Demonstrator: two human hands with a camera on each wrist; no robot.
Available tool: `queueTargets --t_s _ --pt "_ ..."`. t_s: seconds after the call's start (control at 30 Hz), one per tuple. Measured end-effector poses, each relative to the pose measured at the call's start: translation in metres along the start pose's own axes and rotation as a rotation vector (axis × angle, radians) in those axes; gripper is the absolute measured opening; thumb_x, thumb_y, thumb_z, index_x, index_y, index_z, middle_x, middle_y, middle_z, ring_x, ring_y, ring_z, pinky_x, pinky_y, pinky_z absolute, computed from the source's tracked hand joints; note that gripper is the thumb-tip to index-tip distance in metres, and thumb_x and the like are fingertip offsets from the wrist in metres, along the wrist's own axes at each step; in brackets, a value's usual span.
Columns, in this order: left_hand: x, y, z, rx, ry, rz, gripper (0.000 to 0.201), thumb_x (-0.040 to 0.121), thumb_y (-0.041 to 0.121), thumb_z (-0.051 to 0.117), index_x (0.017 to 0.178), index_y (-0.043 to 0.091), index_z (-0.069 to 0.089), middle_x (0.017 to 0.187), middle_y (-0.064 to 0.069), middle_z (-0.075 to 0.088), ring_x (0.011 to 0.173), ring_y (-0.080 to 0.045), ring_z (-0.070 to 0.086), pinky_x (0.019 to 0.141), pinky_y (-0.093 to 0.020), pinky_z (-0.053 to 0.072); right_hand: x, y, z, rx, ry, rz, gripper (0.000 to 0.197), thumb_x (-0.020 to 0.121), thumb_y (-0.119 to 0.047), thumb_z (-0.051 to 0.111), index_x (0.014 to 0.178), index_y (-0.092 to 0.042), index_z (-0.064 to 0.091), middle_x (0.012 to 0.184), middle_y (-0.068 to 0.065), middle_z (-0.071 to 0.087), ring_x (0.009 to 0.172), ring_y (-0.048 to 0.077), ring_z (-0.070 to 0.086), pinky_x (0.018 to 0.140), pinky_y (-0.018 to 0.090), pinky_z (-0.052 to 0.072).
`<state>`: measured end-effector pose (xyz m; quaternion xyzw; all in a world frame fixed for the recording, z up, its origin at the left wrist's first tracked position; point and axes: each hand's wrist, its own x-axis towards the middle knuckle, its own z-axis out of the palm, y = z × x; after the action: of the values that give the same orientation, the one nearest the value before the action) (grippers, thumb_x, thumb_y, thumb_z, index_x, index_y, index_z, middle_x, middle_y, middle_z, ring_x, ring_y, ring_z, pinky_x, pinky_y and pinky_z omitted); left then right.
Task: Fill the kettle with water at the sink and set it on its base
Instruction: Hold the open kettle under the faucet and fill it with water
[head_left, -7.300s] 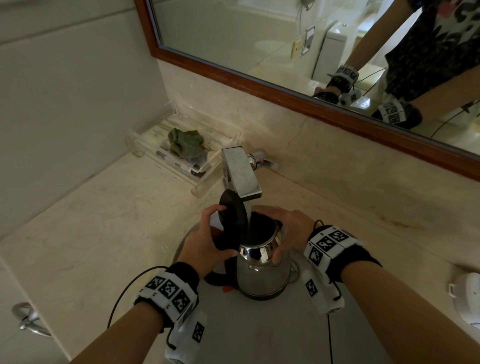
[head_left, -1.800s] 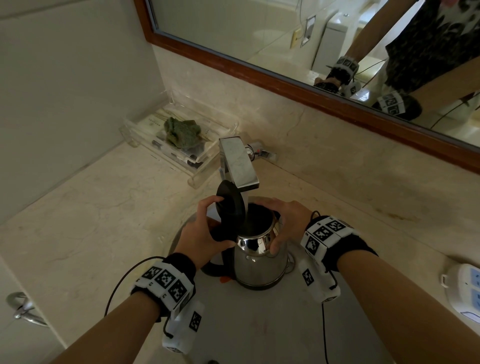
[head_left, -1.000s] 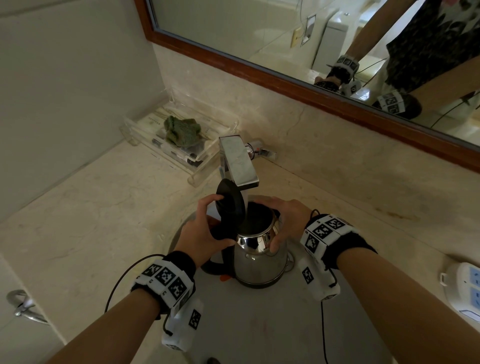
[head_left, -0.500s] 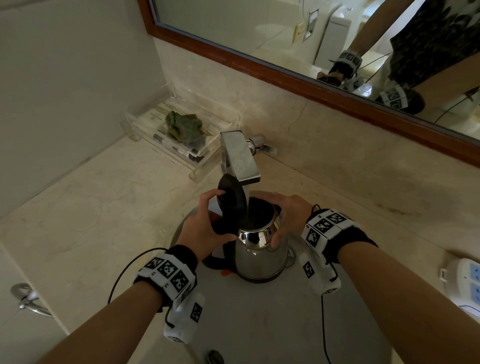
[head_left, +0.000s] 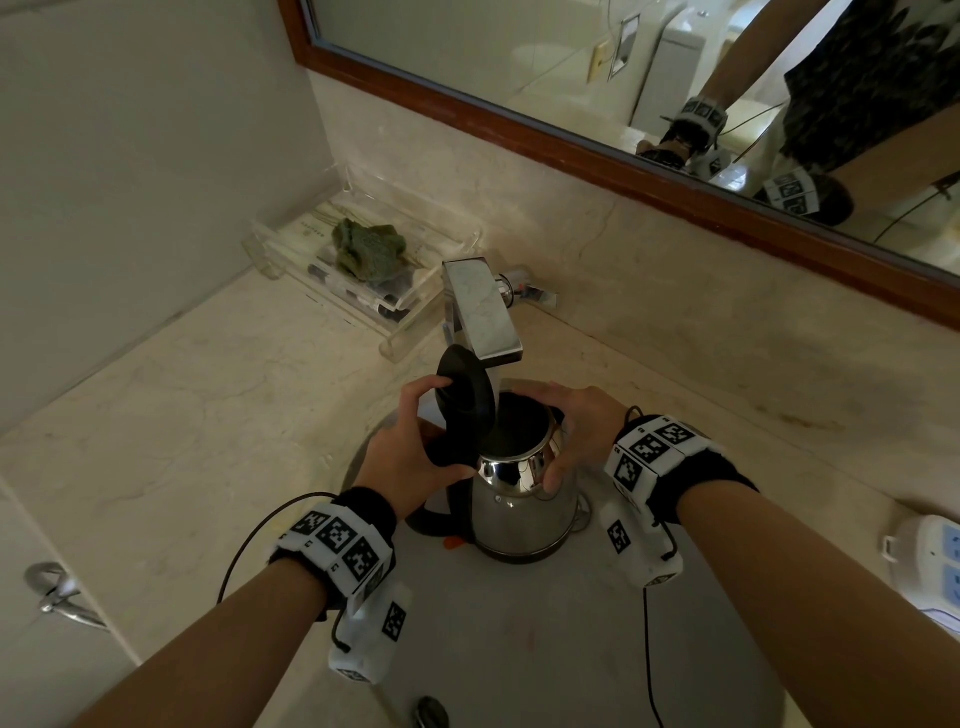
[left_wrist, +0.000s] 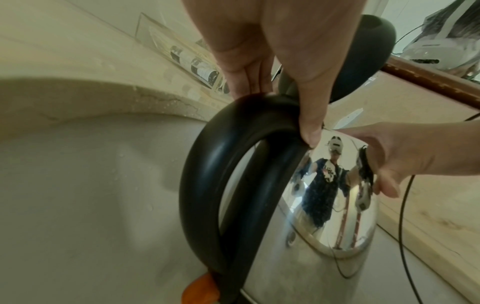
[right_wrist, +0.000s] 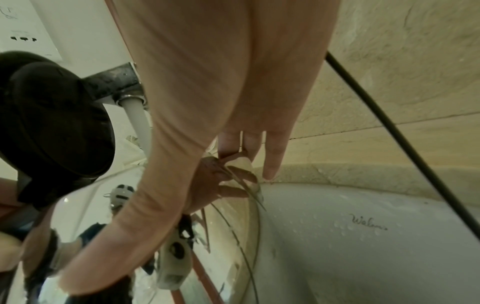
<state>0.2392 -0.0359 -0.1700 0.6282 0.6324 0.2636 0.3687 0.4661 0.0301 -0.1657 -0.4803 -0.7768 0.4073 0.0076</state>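
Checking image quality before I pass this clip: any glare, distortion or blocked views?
Head view: dim but sharp, wide-angle bend at the mirror frame. Left wrist view: the shiny kettle mirrors the person; the left hand fills the top. Right wrist view: the right hand blocks much, and the lid is dark.

Differences are confined to the framing of the head view.

1. The drain stopper (head_left: 431, 714) now shows at the bottom edge of the sink basin (head_left: 519, 649); 7.3 s ago it was out of frame.
2. The power strip (head_left: 935, 566) with blue sockets now shows at the right edge; 7.3 s ago only a white corner was visible there.
3. The kettle (head_left: 524, 499) and faucet (head_left: 480, 312) sit slightly higher in frame than 7.3 s ago.
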Motion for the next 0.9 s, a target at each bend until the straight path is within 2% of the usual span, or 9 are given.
queueTargets --t_s 0.13,0.27,0.4,0.5,0.6,0.7,0.77,0.9 --pt "0.0002 -0.0003 0.0 -0.01 -0.006 -0.004 0.091 0.063 0.011 0.081 0.123 0.041 0.021 0.086 -0.002 0.067 0.077 -0.012 0.063 0.072 -0.024 0.047 0.0011 0.001 0.0007 0.005 -0.004 0.007 0.114 0.045 -0.028 0.091 0.14 -0.039 0.03 0.145 -0.008 0.039 0.133 0.013 0.036 0.105 0.023 0.028" --pt "0.0006 -0.001 0.0003 -0.004 0.0 0.006 0.091 0.062 0.012 0.081 0.121 0.044 0.02 0.086 -0.002 0.067 0.078 -0.012 0.063 0.072 -0.023 0.047 0.0016 0.001 0.0011 0.004 -0.002 0.02 0.114 0.043 -0.027 0.092 0.139 -0.039 0.03 0.144 -0.007 0.041 0.133 0.014 0.038 0.109 0.028 0.031" --pt "0.0008 -0.0013 0.0004 -0.002 0.003 0.013 0.092 0.062 0.011 0.082 0.115 0.05 0.018 0.086 -0.001 0.067 0.078 -0.013 0.063 0.072 -0.024 0.048 0.0015 0.0006 0.0008 -0.001 0.002 0.019 0.114 0.044 -0.027 0.091 0.14 -0.038 0.03 0.145 -0.007 0.04 0.133 0.014 0.037 0.105 0.023 0.029" --pt "0.0013 -0.0027 0.0009 0.006 0.01 0.026 0.093 0.062 0.012 0.082 0.114 0.052 0.016 0.083 0.001 0.067 0.075 -0.01 0.062 0.07 -0.021 0.046 0.0018 0.0002 0.0008 -0.01 0.0 0.013 0.115 0.044 -0.028 0.091 0.14 -0.038 0.03 0.145 -0.007 0.04 0.133 0.014 0.037 0.106 0.024 0.029" --pt "0.0015 -0.0029 0.001 0.003 0.006 0.016 0.091 0.062 0.012 0.082 0.122 0.044 0.02 0.083 0.002 0.066 0.075 -0.01 0.062 0.07 -0.021 0.046 0.0017 -0.0006 0.0007 -0.02 -0.002 0.018 0.115 0.044 -0.03 0.091 0.14 -0.039 0.029 0.145 -0.007 0.04 0.133 0.015 0.038 0.107 0.027 0.03" --pt "0.0012 -0.0025 0.0008 -0.001 0.005 0.023 0.091 0.063 0.012 0.081 0.117 0.049 0.018 0.082 0.002 0.066 0.075 -0.009 0.061 0.067 -0.017 0.045 0.0005 -0.0006 0.0007 -0.007 0.006 0.002 0.113 0.046 -0.028 0.091 0.14 -0.036 0.03 0.145 -0.006 0.04 0.133 0.014 0.038 0.106 0.023 0.028" --pt "0.0005 -0.0026 0.0009 0.005 0.01 0.035 0.093 0.062 0.013 0.082 0.112 0.054 0.015 0.083 0.001 0.067 0.075 -0.009 0.062 0.069 -0.021 0.047 -0.001 -0.0012 0.0003 0.004 0.014 -0.015 0.111 0.047 -0.026 0.091 0.14 -0.035 0.03 0.145 -0.006 0.04 0.133 0.013 0.037 0.104 0.02 0.026" --pt "0.0002 -0.0023 0.0008 0.0 0.011 0.027 0.091 0.062 0.013 0.082 0.116 0.05 0.019 0.084 -0.001 0.068 0.075 -0.009 0.062 0.072 -0.024 0.048 -0.002 -0.0026 -0.0007 -0.005 0.012 -0.018 0.111 0.048 -0.025 0.091 0.141 -0.034 0.03 0.145 -0.006 0.039 0.132 0.012 0.036 0.102 0.018 0.025"
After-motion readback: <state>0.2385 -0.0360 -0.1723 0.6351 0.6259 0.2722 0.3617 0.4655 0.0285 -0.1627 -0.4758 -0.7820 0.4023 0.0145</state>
